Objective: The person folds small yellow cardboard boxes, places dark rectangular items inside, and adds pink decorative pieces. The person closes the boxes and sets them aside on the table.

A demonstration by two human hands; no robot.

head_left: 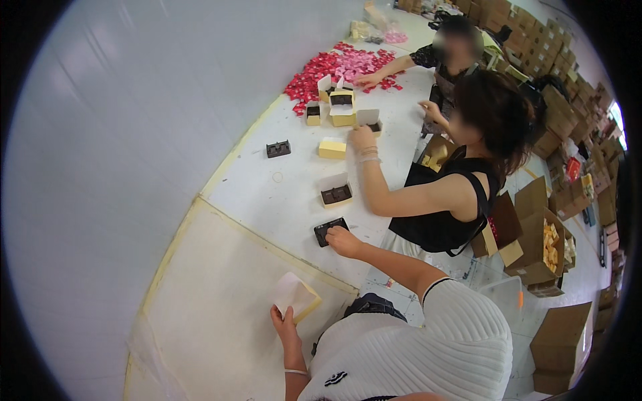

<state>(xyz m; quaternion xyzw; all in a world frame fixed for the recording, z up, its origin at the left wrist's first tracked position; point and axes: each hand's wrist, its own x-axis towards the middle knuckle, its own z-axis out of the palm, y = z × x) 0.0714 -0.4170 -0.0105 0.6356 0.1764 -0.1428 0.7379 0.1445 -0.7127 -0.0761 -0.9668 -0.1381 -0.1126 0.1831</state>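
My left hand (pixel 286 325) grips a small carton (pixel 296 295), white on one face and yellow along its side, above the table's near section. My right hand (pixel 343 242) reaches forward and pinches a black molded tray insert (pixel 324 230) on the white tabletop. Just beyond it stands an open yellow carton (pixel 335 194) with its white flap raised and a dark insert inside. Farther off lie a closed yellow box (pixel 332 148) and a loose black insert (pixel 278 148).
A co-worker in black handles an open carton (pixel 370 121) on my right; beyond, another person's hand touches a pile of red and pink packets (pixel 328 71). More cartons (pixel 342 107) stand near it. Cardboard boxes (pixel 542 250) fill the floor at right. A pale wall (pixel 147 120) borders the table.
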